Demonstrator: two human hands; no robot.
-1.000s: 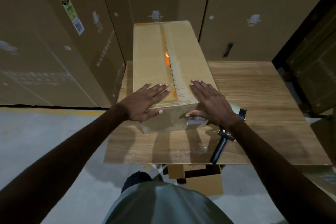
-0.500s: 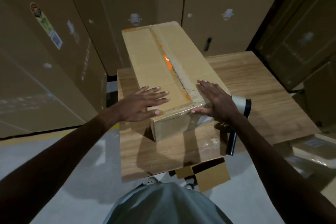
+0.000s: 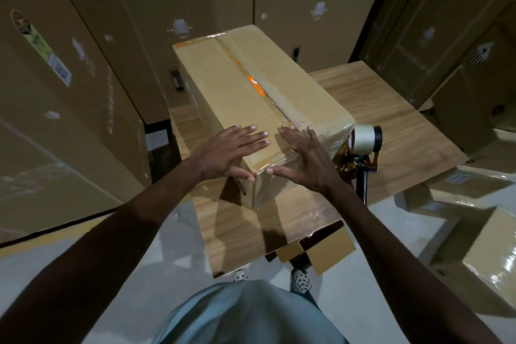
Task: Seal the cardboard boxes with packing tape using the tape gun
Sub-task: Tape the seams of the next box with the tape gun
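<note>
a long cardboard box (image 3: 251,98) is seen lying on a wooden table (image 3: 391,120), turned so that its near corner points toward the person. a strip of tape (image 3: 282,109) is laid along the top seam, with an orange patch showing beneath it. the left hand (image 3: 226,152) is pressed flat on the near left part of the lid, fingers straight and spread, nothing being gripped. the right hand (image 3: 307,160) is laid flat over the near end of the seam, fingers likewise straight, the thumb reaching over the near edge. the tape gun (image 3: 361,148) is left lying on the table just right of the box, behind the right wrist, untouched. tall cartons (image 3: 83,64) are stacked at the far side and left.
</note>
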